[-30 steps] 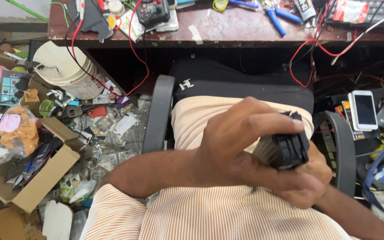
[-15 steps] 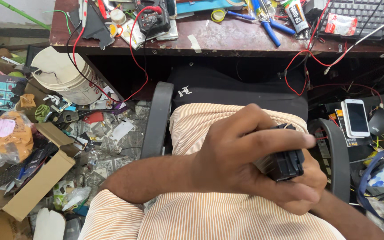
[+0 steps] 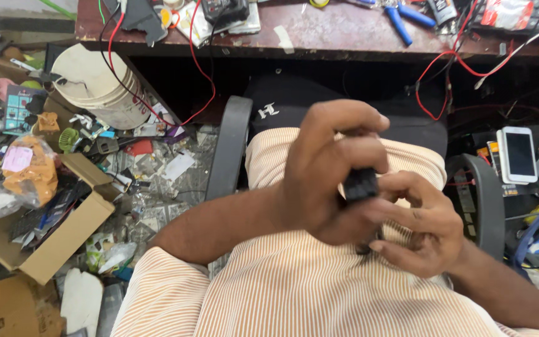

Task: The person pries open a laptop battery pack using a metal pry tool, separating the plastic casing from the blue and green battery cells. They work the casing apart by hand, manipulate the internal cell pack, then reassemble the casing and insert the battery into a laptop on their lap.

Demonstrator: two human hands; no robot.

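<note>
Black part: a small dark block [image 3: 360, 185] sits between both hands, over the lap, above the striped shirt [image 3: 294, 293].
Left hand: the left hand [image 3: 329, 175] wraps over the block from above, fingers curled and pressed against its top and side.
Right hand: the right hand [image 3: 422, 221] cups it from below, thumb and fingers pinching its lower edge; the picture is blurred here.
Progress: the block is in hand and being worked; what is finished on it cannot be told, since the fingers cover most of it.
Surface: a worn wooden desk [image 3: 344, 34] ahead carries blue pliers [image 3: 403, 19] and red wires [image 3: 198, 62].
Room: a chair armrest [image 3: 227, 146] flanks the lap; a white bucket [image 3: 98, 84], an open carton [image 3: 51, 237] and scraps litter the floor; a white phone [image 3: 518, 155] lies to the right.
</note>
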